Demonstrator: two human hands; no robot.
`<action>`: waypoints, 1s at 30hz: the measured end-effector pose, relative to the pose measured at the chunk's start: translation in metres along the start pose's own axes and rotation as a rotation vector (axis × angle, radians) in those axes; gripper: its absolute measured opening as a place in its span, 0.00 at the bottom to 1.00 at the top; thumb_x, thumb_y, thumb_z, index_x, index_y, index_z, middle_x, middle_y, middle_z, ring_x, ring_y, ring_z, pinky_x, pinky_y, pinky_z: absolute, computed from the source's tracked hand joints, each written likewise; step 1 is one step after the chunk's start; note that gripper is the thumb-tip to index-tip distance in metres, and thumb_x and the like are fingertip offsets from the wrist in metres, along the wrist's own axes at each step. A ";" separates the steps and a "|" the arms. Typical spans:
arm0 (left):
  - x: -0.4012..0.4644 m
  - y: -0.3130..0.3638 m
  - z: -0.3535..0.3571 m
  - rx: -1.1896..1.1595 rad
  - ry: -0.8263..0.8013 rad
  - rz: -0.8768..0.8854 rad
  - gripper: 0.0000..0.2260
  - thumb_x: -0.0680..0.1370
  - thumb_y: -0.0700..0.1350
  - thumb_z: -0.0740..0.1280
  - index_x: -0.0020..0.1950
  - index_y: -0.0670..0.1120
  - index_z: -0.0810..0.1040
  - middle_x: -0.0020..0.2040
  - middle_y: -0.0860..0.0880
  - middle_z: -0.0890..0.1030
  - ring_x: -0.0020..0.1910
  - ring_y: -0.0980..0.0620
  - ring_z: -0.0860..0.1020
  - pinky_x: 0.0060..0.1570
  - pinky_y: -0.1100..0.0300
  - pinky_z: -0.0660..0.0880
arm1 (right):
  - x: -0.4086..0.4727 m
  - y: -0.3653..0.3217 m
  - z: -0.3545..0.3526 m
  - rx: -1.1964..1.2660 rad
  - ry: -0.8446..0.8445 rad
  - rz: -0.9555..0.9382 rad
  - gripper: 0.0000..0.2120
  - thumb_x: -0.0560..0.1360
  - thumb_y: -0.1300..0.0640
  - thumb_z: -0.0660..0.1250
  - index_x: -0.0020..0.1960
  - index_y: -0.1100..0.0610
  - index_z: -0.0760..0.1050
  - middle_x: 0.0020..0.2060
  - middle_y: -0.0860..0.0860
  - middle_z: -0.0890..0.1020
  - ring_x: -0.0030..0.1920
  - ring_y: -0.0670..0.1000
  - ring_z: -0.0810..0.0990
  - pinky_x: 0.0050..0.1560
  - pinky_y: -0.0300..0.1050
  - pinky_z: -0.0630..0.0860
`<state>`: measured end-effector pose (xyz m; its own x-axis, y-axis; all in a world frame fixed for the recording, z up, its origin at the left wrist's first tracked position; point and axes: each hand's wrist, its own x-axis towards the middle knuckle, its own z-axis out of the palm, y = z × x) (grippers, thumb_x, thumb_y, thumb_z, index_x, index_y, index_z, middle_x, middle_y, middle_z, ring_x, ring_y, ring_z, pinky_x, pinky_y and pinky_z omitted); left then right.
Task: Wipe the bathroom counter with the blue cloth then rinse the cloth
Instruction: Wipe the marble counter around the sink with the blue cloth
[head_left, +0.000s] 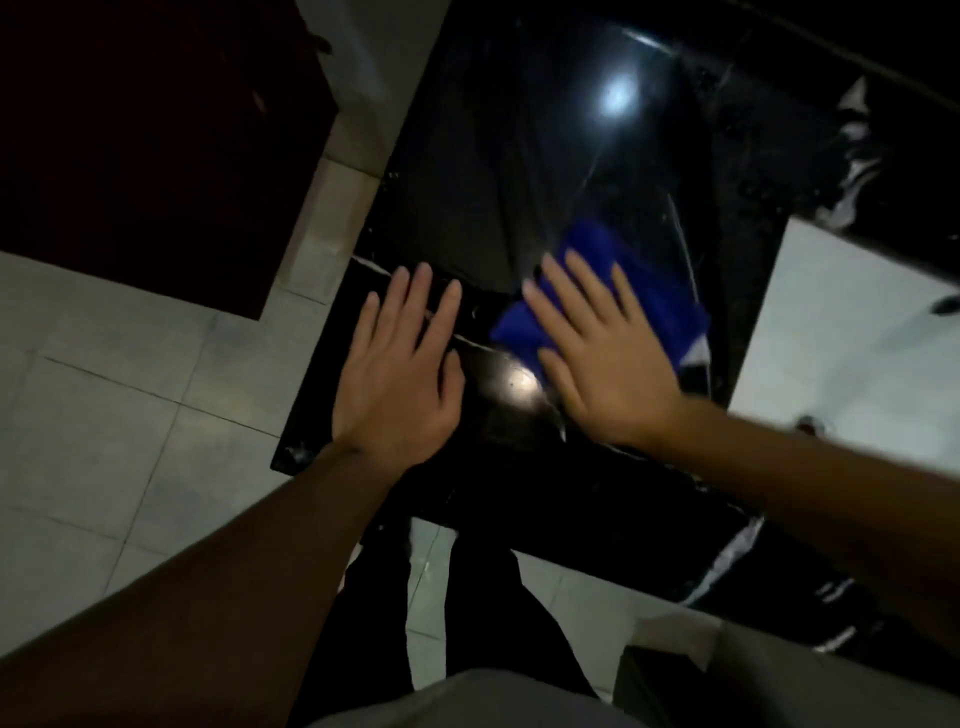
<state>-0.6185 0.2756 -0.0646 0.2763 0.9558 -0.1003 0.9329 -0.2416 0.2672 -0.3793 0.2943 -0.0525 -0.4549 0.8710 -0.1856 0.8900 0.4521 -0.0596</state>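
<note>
My right hand (597, 353) presses flat and open on the blue cloth (649, 291) — soft, limp, likely to slide on the glossy black worktop (519, 182) left of the white sink (841, 338) — while my left hand (400, 374) rests spread, empty, beside it.

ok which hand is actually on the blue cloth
The right hand: it lies flat with spread fingers on the blue cloth. The left hand rests on the bare black counter beside it, not touching the cloth.
</note>
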 end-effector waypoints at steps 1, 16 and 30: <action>0.000 0.000 0.000 0.012 -0.018 0.007 0.29 0.81 0.50 0.56 0.83 0.47 0.57 0.83 0.41 0.56 0.82 0.43 0.52 0.80 0.44 0.50 | -0.035 -0.016 0.006 0.014 -0.019 0.055 0.30 0.82 0.46 0.54 0.81 0.55 0.57 0.81 0.58 0.56 0.81 0.60 0.51 0.79 0.64 0.48; 0.002 0.001 -0.003 0.077 -0.091 0.011 0.30 0.80 0.51 0.52 0.82 0.46 0.56 0.82 0.38 0.55 0.82 0.40 0.51 0.79 0.40 0.52 | 0.000 -0.029 0.010 0.308 0.170 1.429 0.30 0.82 0.45 0.46 0.82 0.54 0.52 0.82 0.55 0.54 0.82 0.57 0.49 0.79 0.64 0.46; 0.008 0.003 -0.002 0.046 -0.088 0.005 0.31 0.78 0.50 0.57 0.82 0.47 0.57 0.83 0.39 0.55 0.82 0.40 0.52 0.79 0.40 0.51 | 0.202 0.101 -0.030 0.053 0.158 0.414 0.30 0.83 0.46 0.46 0.82 0.55 0.53 0.82 0.57 0.54 0.82 0.58 0.49 0.80 0.62 0.45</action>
<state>-0.6140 0.2825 -0.0625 0.2987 0.9366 -0.1832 0.9403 -0.2561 0.2239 -0.3821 0.5223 -0.0668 -0.0557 0.9971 -0.0527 0.9967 0.0524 -0.0625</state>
